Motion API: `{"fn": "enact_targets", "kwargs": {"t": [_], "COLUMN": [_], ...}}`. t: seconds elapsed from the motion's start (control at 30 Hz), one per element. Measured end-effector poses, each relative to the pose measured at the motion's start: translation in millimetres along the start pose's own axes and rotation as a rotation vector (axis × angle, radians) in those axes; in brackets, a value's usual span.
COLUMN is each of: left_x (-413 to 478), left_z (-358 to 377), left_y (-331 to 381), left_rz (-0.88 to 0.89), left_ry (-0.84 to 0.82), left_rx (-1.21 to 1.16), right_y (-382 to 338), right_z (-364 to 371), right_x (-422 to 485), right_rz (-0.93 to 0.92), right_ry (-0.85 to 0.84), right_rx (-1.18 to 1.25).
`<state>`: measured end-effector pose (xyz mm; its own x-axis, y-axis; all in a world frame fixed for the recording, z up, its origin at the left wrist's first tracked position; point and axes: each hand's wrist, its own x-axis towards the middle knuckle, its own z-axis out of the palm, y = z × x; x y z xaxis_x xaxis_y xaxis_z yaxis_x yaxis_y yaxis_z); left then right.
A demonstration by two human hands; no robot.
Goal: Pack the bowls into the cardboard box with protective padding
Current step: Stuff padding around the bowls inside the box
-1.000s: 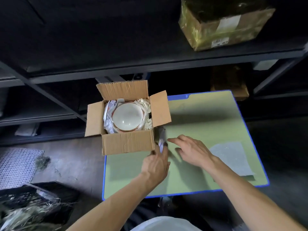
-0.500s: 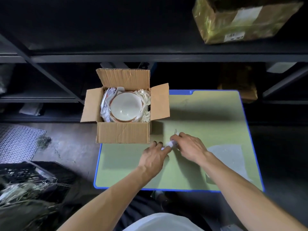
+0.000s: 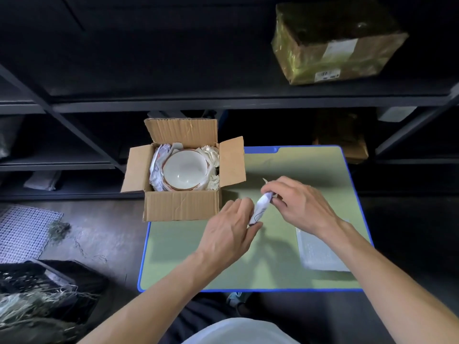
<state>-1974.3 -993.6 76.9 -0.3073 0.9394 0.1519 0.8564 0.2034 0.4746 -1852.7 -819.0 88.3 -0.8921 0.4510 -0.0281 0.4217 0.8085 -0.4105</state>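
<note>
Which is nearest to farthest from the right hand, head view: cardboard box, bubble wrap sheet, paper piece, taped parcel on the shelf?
1. paper piece: pinched by the right hand itself.
2. bubble wrap sheet: on the green mat, by the wrist.
3. cardboard box: off to the left, at the mat's far-left corner.
4. taped parcel: up on the far shelf.
</note>
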Motion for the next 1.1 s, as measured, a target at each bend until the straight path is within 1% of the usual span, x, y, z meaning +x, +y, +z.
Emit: {"fn": "enact_targets", "kwargs": {"t": [0.13,0.27,0.37,0.5,0.73,0.93,1.0,1.1], "left_x": [7,7,8,13,30,28,29,33], "left_z": [-27,-48,-55,-53,-43,-38,-39,-41], "left_y": [-1,-5,-14,-31,-63,-85,-92,-99], "left_rz": [-0.005,0.005,0.001,-0.035,-0.096,-0.049,-0.05,0.012], "left_ry": [0.088,0.148,0.181,0.175,0.17,0.121,0.106,0.104], "left_rx": [-0.01,-0.017,0.02,0.041,0.081,0.048,0.026,0.029], "right_y": [-19,-41,-58,-80,-90,-94,-95,-95], "right_z": [-16,-28,-30,-19,11,22,26,30], "right_x": [14,29,46,74,114,132,132,134], "right_rz": [0.005,0.015,0.002,0.027,0.186,0.224,0.22,0.207], "right_ry": [0.077,0.131,0.14,0.119,0.067,0.041,0.058,0.1], "right_rx": [0.047,0.168,0.233,0.28,0.348,0.344,0.346,0.362]}}
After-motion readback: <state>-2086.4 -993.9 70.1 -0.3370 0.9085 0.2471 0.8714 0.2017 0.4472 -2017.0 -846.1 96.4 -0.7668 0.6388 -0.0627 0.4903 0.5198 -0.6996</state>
